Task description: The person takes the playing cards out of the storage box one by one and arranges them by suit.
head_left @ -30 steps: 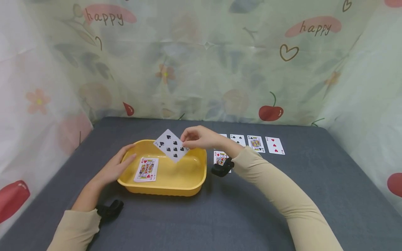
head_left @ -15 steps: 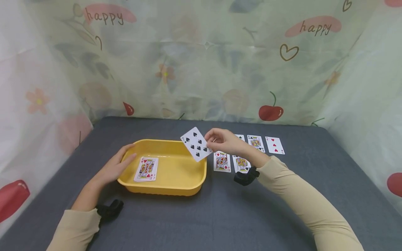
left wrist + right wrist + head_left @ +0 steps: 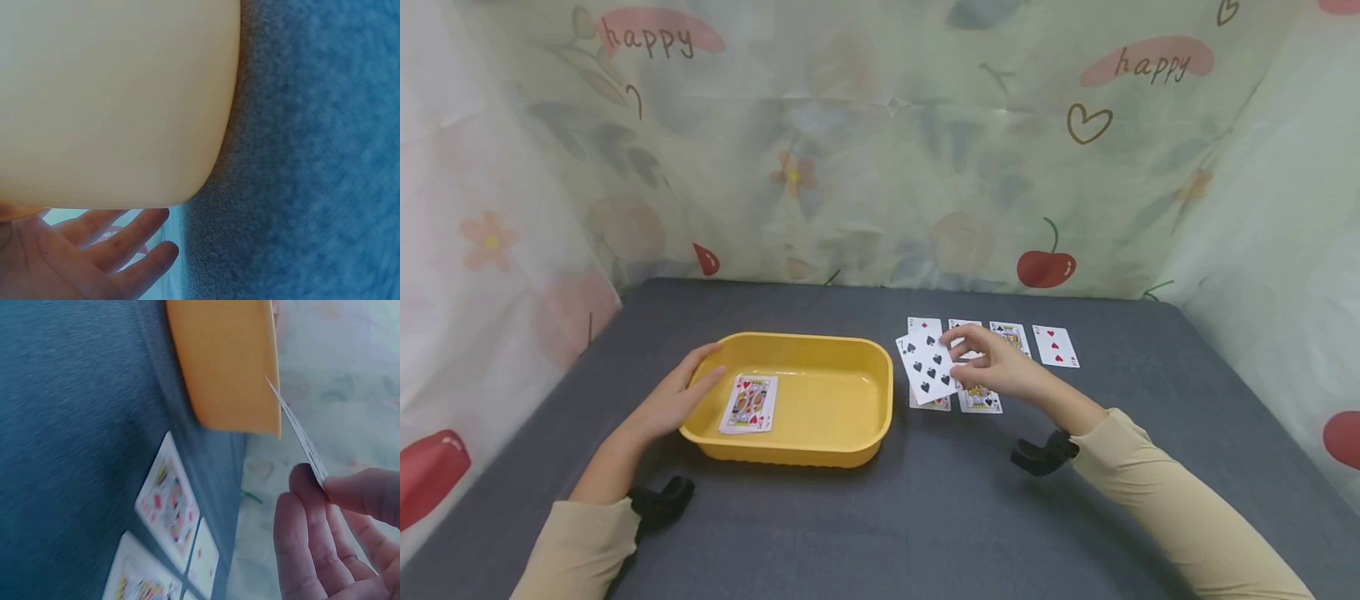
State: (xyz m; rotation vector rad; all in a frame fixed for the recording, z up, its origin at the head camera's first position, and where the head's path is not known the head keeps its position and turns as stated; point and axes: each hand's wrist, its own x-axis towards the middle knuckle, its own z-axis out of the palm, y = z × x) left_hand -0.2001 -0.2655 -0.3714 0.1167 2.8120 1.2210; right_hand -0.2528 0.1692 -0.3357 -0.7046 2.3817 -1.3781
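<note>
My right hand [image 3: 992,360] pinches a seven of spades [image 3: 927,365] between thumb and fingers. In the right wrist view the pinched card [image 3: 300,436] shows nearly edge-on, tilted above the table. Below it, partly covered, lies a face card with red diamonds [image 3: 931,403]; a face card [image 3: 981,402] lies to its right. My left hand [image 3: 673,398] holds the left rim of a yellow tray [image 3: 790,456], thumb on the inner side. In the left wrist view the fingers [image 3: 140,272] extend along the tray's outer wall. A king of hearts [image 3: 749,403] tops a small pile inside the tray.
Behind the right hand runs a back row of face-up cards, with a three of hearts [image 3: 1056,346] at its right end and a diamond card [image 3: 923,326] at its left. Dark cloth covers the table [image 3: 880,533]. A printed curtain [image 3: 880,183] hangs behind.
My right hand has carried the seven of spades rightward from over the tray to above the laid-out cards, turning it more upright. My left hand and the tray stay put.
</note>
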